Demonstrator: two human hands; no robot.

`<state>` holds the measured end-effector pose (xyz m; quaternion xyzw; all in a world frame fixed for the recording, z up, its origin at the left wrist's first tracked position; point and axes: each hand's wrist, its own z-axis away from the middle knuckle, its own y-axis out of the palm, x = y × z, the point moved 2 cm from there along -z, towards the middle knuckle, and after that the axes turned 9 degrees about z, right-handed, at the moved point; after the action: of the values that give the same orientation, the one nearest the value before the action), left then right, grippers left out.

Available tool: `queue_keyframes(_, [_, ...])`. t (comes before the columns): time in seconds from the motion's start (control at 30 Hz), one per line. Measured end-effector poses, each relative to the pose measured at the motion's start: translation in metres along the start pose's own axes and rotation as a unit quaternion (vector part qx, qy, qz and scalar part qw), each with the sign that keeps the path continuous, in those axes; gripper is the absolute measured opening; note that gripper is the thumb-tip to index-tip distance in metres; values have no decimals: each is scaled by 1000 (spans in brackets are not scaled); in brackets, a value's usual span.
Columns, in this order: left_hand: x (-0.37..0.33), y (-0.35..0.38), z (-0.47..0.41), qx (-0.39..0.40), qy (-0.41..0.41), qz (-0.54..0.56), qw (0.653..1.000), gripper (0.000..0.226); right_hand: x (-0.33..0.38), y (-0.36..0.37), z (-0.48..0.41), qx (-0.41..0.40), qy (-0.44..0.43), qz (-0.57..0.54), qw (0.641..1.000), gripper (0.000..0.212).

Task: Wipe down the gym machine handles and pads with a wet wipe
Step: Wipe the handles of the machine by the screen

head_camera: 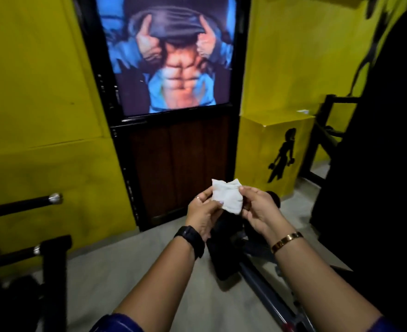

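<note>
A white wet wipe [226,196], folded and crumpled, is held up in front of me at mid-frame. My left hand [203,214] pinches its left edge between thumb and fingers. My right hand [260,210] pinches its right edge. Below and behind the hands lies a dark gym machine with black roller pads [224,255] and a blue-grey frame bar [267,291] on the floor. One black pad [275,196] shows just beyond my right hand.
A black rack at the left carries bars with chrome ends [55,197]. A dark door with a poster [173,56] stands ahead between yellow walls. A yellow box [273,152] sits at the right, beside a black machine frame [329,130]. The floor is grey.
</note>
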<state>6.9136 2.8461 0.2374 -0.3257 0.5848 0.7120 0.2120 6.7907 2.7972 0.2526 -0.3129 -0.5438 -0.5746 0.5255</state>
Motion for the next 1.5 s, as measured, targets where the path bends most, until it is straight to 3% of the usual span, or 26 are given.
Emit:
queue_keyframes(0.1, [-43,-35,-7,-14,43,23,999,50,-7,59,-19,41,9,20,999,14])
queue_keyframes(0.37, [-147,-133,-27,-98,118,19,988,20,-39,209,-58,130,31,46,990,15])
queue_keyframes(0.73, [-236,-253,-15,-195,179,56,963,35,-107,359,-72,249,108,32,962,15])
queue_keyframes(1.03, [-287,-339,-14,-285,236,60,927,29,-160,462,-91,356,169,67,917,8])
queue_keyframes(1.2, [-321,-371,-25,-328,265,62,905,27,-174,514,-107,384,175,113,900,23])
queue_keyframes(1.3, [-341,-397,-26,-440,295,-63,846,18,-174,538,-121,382,186,106,899,16])
queue_keyframes(1.37, [-351,-416,-16,-510,331,-266,748,20,-176,550,-135,377,164,122,903,12])
queue_keyframes(1.43, [-354,-436,-10,-482,304,-490,659,24,-179,555,-145,377,123,147,906,11])
queue_keyframes(1.5, [-353,-459,-12,-386,216,-663,603,47,-181,554,-148,353,39,193,914,2])
